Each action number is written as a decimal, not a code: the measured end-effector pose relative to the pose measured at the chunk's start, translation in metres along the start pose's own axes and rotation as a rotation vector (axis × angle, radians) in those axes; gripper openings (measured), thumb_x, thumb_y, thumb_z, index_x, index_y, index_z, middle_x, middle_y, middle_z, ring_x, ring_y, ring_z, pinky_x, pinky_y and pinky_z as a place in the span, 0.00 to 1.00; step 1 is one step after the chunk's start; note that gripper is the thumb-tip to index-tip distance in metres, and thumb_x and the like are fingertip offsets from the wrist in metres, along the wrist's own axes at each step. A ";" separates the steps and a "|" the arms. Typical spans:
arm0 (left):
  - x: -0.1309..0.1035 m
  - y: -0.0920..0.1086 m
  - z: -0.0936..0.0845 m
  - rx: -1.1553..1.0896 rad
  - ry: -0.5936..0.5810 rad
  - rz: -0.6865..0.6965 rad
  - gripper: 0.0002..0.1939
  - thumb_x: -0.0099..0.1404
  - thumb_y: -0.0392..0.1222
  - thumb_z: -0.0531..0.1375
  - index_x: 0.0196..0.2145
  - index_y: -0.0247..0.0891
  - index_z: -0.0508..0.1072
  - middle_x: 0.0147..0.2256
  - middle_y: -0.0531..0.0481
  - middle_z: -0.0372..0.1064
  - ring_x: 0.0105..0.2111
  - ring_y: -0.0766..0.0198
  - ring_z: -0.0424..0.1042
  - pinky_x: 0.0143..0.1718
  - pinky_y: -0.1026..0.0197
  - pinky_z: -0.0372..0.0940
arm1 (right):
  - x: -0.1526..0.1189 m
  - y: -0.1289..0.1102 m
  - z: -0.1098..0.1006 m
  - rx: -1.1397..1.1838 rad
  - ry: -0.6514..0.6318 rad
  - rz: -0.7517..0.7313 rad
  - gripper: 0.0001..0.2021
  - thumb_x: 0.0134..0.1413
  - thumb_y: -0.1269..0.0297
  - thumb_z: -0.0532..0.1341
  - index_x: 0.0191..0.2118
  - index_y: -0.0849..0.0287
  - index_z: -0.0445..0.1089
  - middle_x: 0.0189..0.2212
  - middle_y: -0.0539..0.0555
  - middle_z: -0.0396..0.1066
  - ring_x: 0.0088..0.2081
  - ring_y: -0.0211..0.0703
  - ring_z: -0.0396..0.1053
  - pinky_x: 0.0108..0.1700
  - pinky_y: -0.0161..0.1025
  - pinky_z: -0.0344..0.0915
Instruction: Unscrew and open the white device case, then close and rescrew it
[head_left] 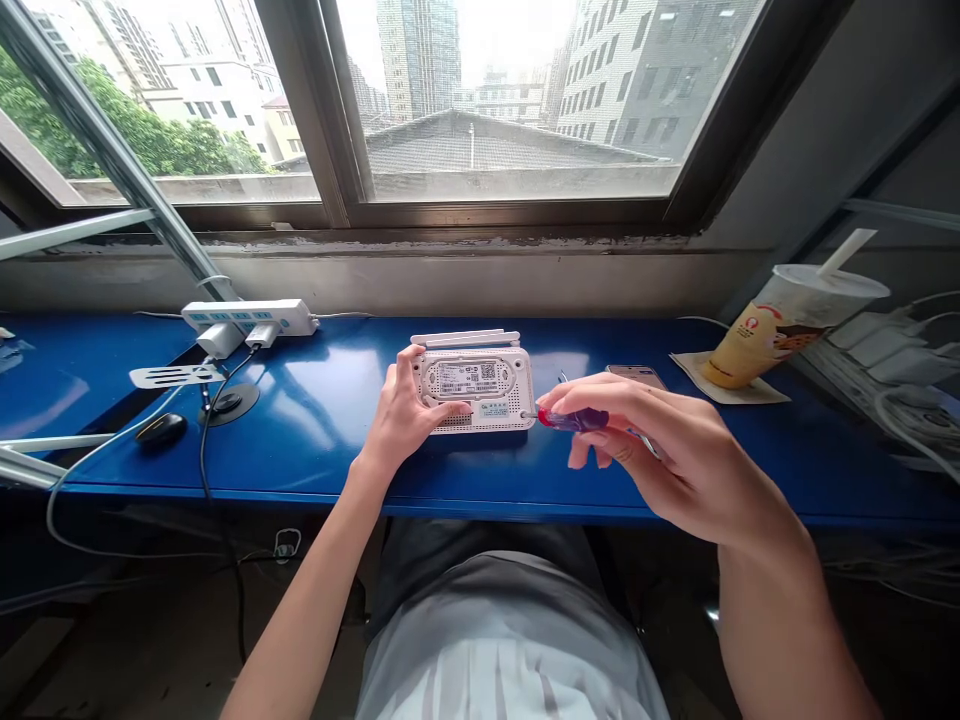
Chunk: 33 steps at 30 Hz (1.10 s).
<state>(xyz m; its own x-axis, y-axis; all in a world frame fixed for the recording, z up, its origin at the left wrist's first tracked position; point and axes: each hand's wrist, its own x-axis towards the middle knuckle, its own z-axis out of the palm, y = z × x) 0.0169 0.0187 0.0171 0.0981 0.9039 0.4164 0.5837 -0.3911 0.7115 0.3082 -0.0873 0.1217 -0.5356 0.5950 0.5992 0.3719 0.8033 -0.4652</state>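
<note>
A white router [517, 372] lies underside up on the blue desk, its label facing me and its antennas [465, 340] folded along the far edge. My left hand [405, 410] grips the router's left end, thumb on the underside and fingers round the far corner. In my right hand [660, 430] is a screwdriver [574, 418] with a red and purple handle. Its metal shaft points left, and the tip meets the router's near right corner, where a screw hole sits. Whether a screw is in that hole I cannot make out.
Behind my right hand lies a phone [636, 375], partly covered. A drink cup [787, 325] with a straw stands on a napkin [750, 392] at the right. At the left are a power strip [281, 315], a black mouse [161, 430] and hanging cables. A window rises behind the desk [322, 460].
</note>
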 end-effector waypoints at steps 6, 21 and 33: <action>0.000 0.002 -0.001 -0.007 -0.011 -0.010 0.49 0.53 0.66 0.76 0.62 0.50 0.57 0.56 0.43 0.66 0.51 0.49 0.75 0.52 0.46 0.74 | 0.005 0.000 0.004 -0.014 0.097 -0.032 0.12 0.67 0.70 0.69 0.53 0.52 0.79 0.48 0.56 0.74 0.36 0.40 0.78 0.34 0.36 0.78; 0.000 0.001 0.000 -0.017 0.003 -0.038 0.52 0.51 0.67 0.77 0.63 0.49 0.58 0.57 0.41 0.65 0.52 0.47 0.75 0.55 0.42 0.74 | -0.005 -0.002 -0.002 0.139 0.024 0.105 0.15 0.75 0.72 0.58 0.59 0.49 0.72 0.55 0.55 0.79 0.33 0.38 0.82 0.32 0.34 0.78; -0.001 0.002 0.000 -0.033 0.009 -0.042 0.51 0.52 0.67 0.76 0.64 0.50 0.59 0.57 0.41 0.65 0.49 0.49 0.76 0.52 0.42 0.75 | 0.005 -0.001 0.008 0.035 0.219 0.043 0.09 0.64 0.66 0.73 0.48 0.50 0.83 0.41 0.54 0.77 0.32 0.41 0.77 0.30 0.37 0.77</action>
<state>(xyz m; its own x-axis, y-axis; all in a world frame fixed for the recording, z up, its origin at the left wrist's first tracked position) 0.0175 0.0167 0.0178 0.0666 0.9183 0.3903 0.5607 -0.3580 0.7466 0.2987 -0.0851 0.1198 -0.3408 0.6235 0.7036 0.3628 0.7777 -0.5134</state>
